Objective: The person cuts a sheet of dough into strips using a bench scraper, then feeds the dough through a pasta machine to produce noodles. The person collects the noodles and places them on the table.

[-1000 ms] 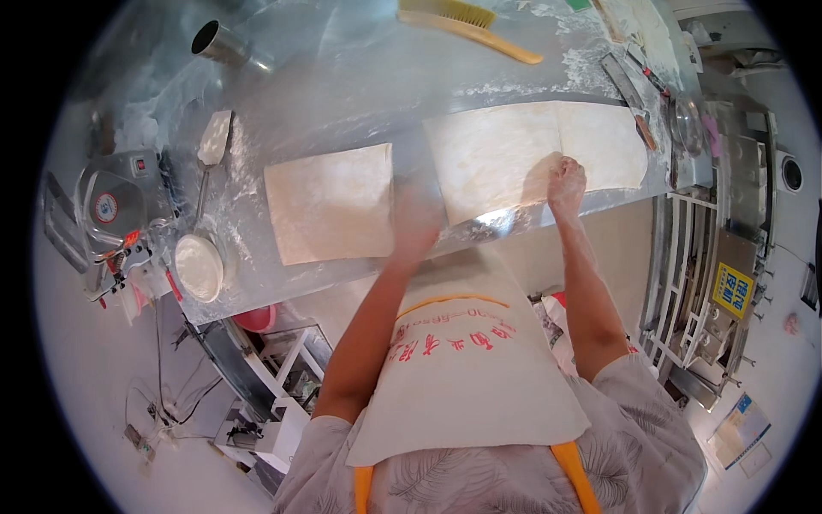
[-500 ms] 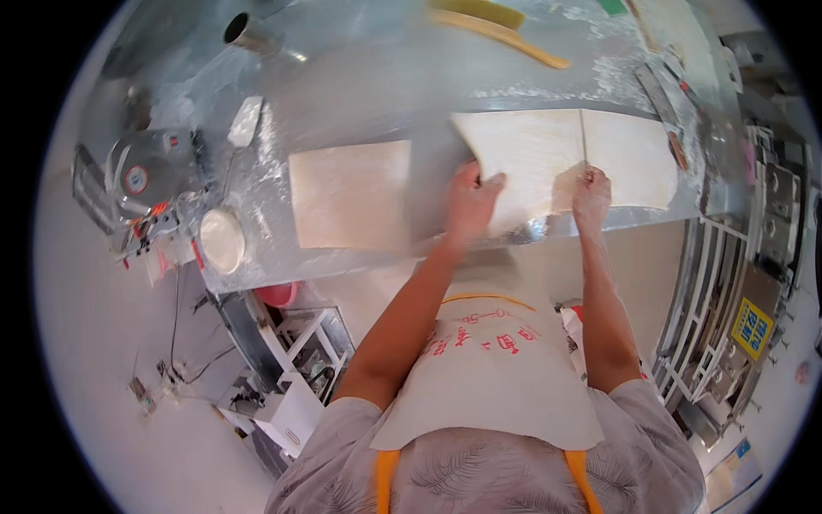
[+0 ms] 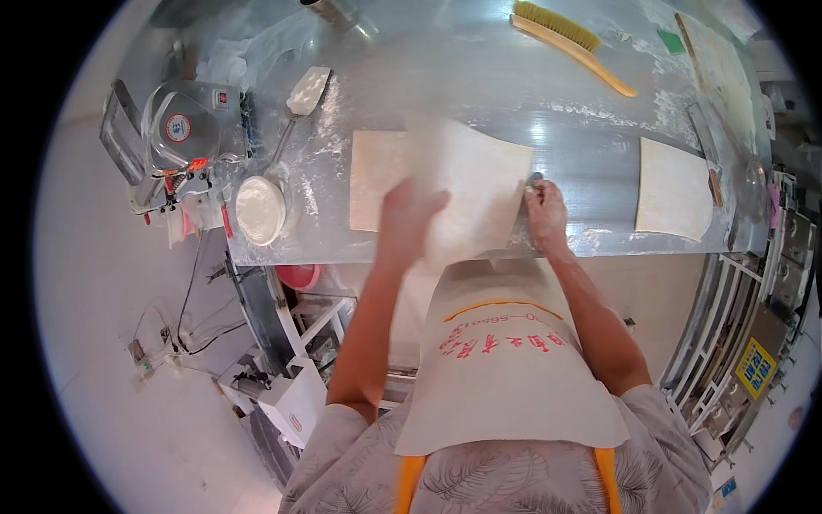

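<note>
My left hand (image 3: 409, 218), blurred by motion, grips the edge of a pale dough sheet (image 3: 481, 188), which is partly lifted and overlaps another rectangular sheet (image 3: 370, 180) to its left. My right hand (image 3: 545, 210) is closed on a small dark object (image 3: 537, 178) just beside the moved sheet's right edge; I cannot make out what the object is. A separate, narrower sheet (image 3: 671, 188) lies flat at the right of the metal worktable (image 3: 582, 128).
On the left are a machine (image 3: 193, 128), a bowl of flour (image 3: 259, 206) and a floury spatula (image 3: 306, 90). Farther back are a metal cylinder (image 3: 330, 13) and a wooden brush (image 3: 574, 47). A long blade (image 3: 698, 128) lies at right; metal racks (image 3: 728, 317) stand below.
The middle sheet has moved left over the left sheet, parting from the right piece. Both hands have shifted left relative to that piece. The view has also shifted.
</note>
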Tool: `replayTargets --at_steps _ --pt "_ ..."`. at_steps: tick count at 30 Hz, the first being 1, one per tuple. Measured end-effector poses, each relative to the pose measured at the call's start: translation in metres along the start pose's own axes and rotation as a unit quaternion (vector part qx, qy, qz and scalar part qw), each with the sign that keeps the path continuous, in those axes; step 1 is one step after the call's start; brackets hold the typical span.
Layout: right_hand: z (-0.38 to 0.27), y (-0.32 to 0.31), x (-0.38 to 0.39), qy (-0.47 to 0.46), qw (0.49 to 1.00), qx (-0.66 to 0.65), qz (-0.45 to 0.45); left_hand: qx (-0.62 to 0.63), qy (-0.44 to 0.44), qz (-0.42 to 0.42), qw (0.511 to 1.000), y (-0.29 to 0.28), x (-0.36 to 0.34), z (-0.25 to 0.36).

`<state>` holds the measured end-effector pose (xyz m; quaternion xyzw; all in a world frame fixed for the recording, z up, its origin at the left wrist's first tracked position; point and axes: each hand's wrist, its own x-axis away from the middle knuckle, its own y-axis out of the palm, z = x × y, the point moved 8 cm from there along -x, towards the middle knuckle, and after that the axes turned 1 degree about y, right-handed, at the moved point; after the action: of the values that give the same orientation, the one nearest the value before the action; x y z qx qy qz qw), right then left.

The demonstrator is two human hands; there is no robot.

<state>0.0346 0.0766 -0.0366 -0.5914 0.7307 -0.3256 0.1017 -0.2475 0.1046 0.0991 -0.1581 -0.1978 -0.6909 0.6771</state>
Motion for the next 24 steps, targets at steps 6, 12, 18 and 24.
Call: replayTargets --at_steps 6,12,18,24 --pt "-0.036 0.077 0.033 0.037 0.997 -0.034 -0.053 0.026 -0.076 0.001 0.997 -0.152 -0.033 -0.050" --pt "-0.069 0.084 0.041 0.103 0.992 -0.033 -0.065 -0.193 0.024 0.064 0.979 -0.204 -0.047 -0.077" --pt "-0.076 0.090 0.038 0.123 0.980 -0.150 -0.048 -0.302 0.081 0.180 0.933 -0.224 -0.055 -0.091" --pt "-0.065 0.090 0.031 0.127 0.987 -0.077 -0.053 -0.515 0.213 0.242 0.794 -0.210 -0.055 -0.079"
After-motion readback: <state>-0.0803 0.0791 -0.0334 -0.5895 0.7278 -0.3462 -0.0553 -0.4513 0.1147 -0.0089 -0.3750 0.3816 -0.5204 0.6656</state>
